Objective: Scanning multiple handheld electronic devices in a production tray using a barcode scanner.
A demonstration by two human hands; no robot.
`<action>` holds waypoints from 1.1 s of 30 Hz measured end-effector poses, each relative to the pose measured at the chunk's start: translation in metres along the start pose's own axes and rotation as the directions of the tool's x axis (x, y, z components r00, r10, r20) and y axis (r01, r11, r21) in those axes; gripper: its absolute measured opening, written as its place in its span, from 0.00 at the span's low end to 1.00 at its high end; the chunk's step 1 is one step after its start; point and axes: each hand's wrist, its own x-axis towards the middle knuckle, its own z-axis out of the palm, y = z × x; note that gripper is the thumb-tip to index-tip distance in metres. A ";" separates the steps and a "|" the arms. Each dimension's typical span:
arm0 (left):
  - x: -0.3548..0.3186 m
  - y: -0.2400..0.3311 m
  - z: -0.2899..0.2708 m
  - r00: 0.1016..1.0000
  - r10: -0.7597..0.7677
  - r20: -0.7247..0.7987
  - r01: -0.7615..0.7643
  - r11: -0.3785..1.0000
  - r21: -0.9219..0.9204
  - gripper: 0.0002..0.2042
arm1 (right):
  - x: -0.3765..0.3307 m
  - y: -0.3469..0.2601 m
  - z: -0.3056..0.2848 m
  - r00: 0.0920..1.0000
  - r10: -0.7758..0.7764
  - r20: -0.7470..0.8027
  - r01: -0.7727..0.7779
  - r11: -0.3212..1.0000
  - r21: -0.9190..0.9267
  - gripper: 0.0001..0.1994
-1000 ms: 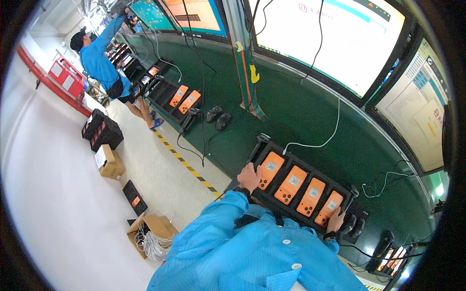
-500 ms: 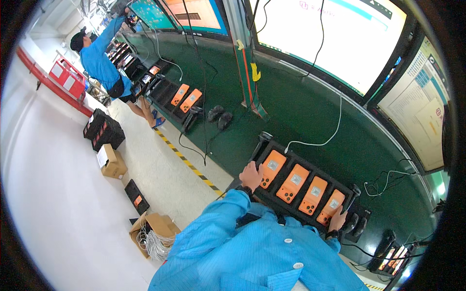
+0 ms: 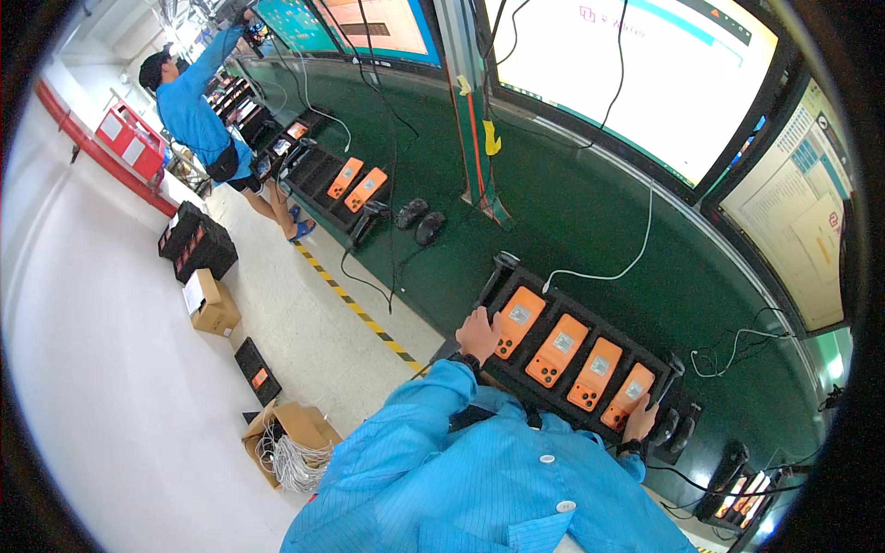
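A black foam tray (image 3: 629, 347) lies in front of me on the green bench, tilted in view. Several orange phones (image 3: 558, 350) rest in its slots in a row, backs up, camera lenses toward me and a pale label on each. My left hand (image 3: 478, 334) is closed on the tray's left end, fingers by the leftmost phone. At the right end, my right hand (image 3: 640, 420) grips the tray beside the rightmost phone; its fingers are partly hidden. A white cable (image 3: 599, 274) ends at the tray's far edge, near the leftmost phone.
Black scanner-like handhelds stand at the tray's ends. Monitors (image 3: 636, 83) line the bench's (image 3: 442, 304) back. Farther left are a second tray (image 3: 318, 175) with orange phones, two black mice (image 3: 420, 221) and a co-worker (image 3: 198, 120) reaching up. Cartons (image 3: 214, 309) stand on the floor.
The view has shifted very slightly. Both hands keep the same hold on the tray, and the phones stay in their slots.
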 end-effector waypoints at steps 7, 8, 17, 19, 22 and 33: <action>0.000 0.000 0.002 1.000 0.000 -0.015 0.001 1.000 0.020 0.22 | -0.001 -0.004 -0.005 0.999 0.007 0.054 -0.007 1.000 -0.006 0.30; 0.000 -0.001 0.003 0.999 0.009 -0.032 -0.008 1.000 0.007 0.22 | -0.001 -0.004 -0.004 0.998 0.011 0.061 -0.010 1.000 -0.012 0.31; -0.002 -0.002 0.002 1.000 0.013 -0.022 -0.014 0.999 -0.037 0.23 | -0.001 -0.001 -0.002 0.999 -0.006 0.034 0.006 1.000 0.000 0.33; -0.001 -0.002 0.001 0.999 0.025 -0.021 -0.026 0.999 -0.039 0.23 | -0.002 -0.001 -0.001 1.000 -0.008 0.010 0.008 1.000 -0.006 0.33; 0.000 -0.003 0.002 1.000 0.023 -0.013 -0.024 1.000 -0.018 0.24 | -0.003 -0.001 0.001 1.000 -0.005 -0.021 0.005 1.000 0.007 0.33; 0.001 -0.007 0.011 0.999 0.018 -0.042 -0.018 1.000 -0.004 0.20 | -0.005 -0.005 -0.007 0.998 -0.005 0.060 0.004 1.000 0.015 0.32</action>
